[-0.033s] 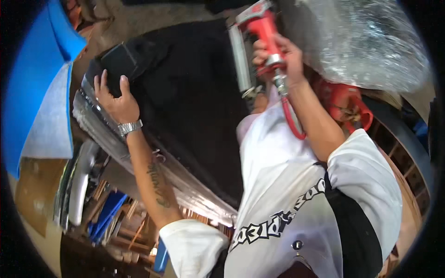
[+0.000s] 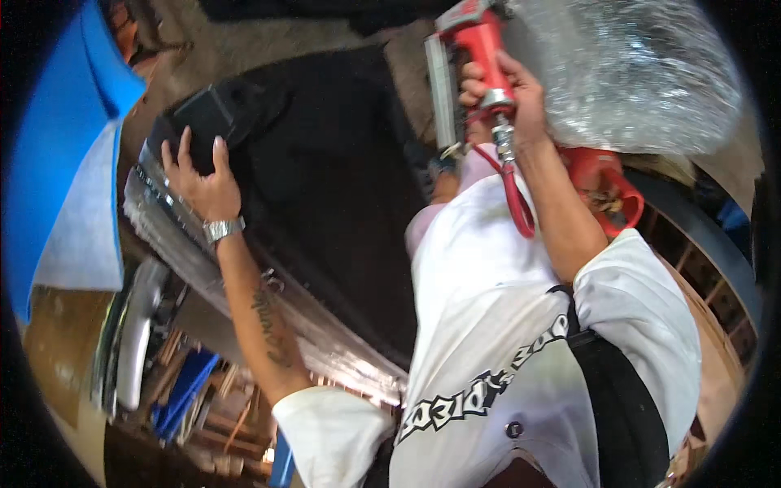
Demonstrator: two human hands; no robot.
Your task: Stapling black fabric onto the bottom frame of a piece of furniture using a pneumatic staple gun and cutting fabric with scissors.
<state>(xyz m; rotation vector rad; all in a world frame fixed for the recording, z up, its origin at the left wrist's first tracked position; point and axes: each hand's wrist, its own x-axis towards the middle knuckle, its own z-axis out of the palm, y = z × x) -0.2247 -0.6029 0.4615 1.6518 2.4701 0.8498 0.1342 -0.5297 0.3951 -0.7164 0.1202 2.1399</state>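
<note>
Our red air gun point(image 2: 482, 49) has shifted slightly right since the earlier frame. It stands at upper centre-right, its long axis nearly up and down, our right hand point(image 2: 521, 93) wrapped around the handle. Black cloth point(image 2: 333, 195) spreads left of and below it. Our left hand point(image 2: 205, 189) is nearer that cloth's upper-left end, holding nothing, fingers spread; we cannot tell how firmly it presses. Clear plastic point(image 2: 207, 272) follows the cloth's lower-left edge; a plastic-wrapped bundle point(image 2: 643, 73) fills the upper right.
</note>
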